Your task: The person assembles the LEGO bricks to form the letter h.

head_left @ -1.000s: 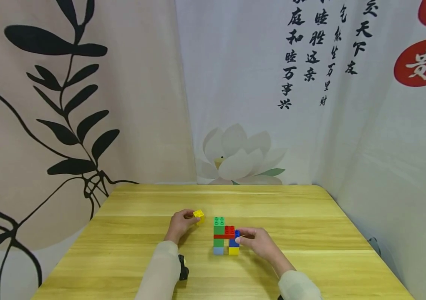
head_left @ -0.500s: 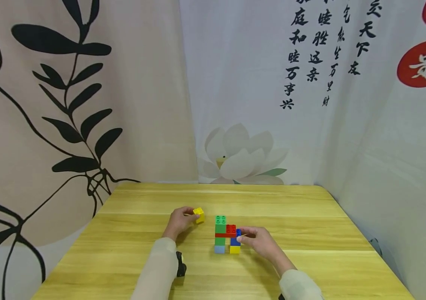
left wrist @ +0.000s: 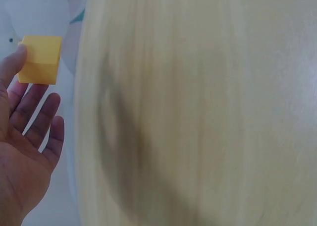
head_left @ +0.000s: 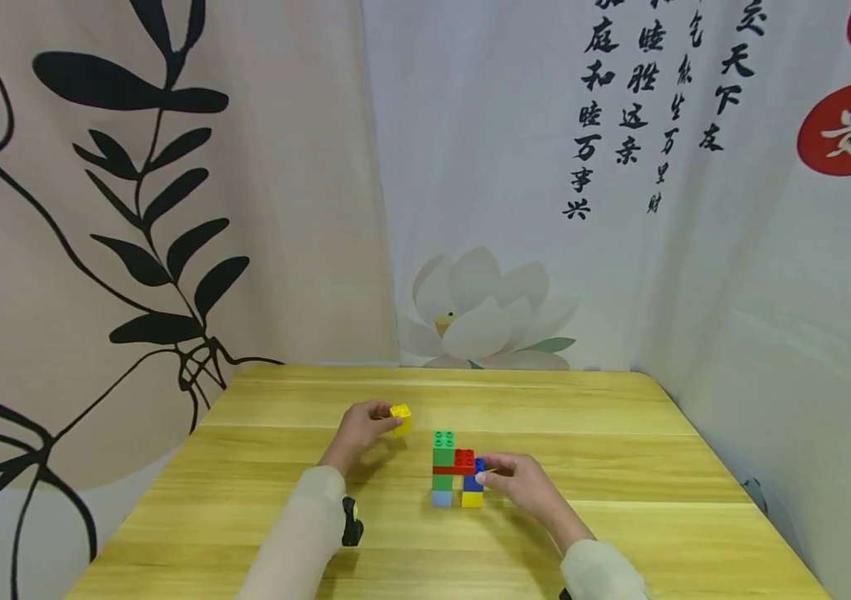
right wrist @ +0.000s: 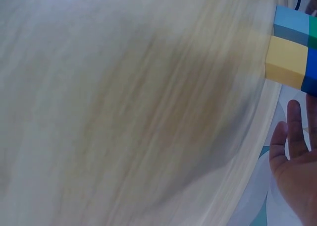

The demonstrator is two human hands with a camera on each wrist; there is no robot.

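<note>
My left hand [head_left: 360, 428] pinches a yellow toy brick [head_left: 402, 421] between thumb and fingers, to the far left of a small built structure. In the left wrist view the yellow brick [left wrist: 40, 57] sits at the fingertips, the other fingers loosely bent. The structure's left column has a light blue brick [head_left: 442, 499] at its foot and green bricks [head_left: 443, 454] above. A red bridge [head_left: 464, 461] links it to the right column, a blue brick [head_left: 471, 484] over a yellow one [head_left: 472, 500]. My right hand [head_left: 523, 485] grips this blue part from the right.
The bricks are over a light wood-grain table [head_left: 245, 500]. Behind it hangs a pale curtain [head_left: 305, 208] with printed leaves, a lotus and writing. A black wrist device [head_left: 352, 523] shows at the left cuff.
My left hand has moved slightly away from me and up with the yellow brick. The right hand keeps its grip on the structure, while the head view shifts a little.
</note>
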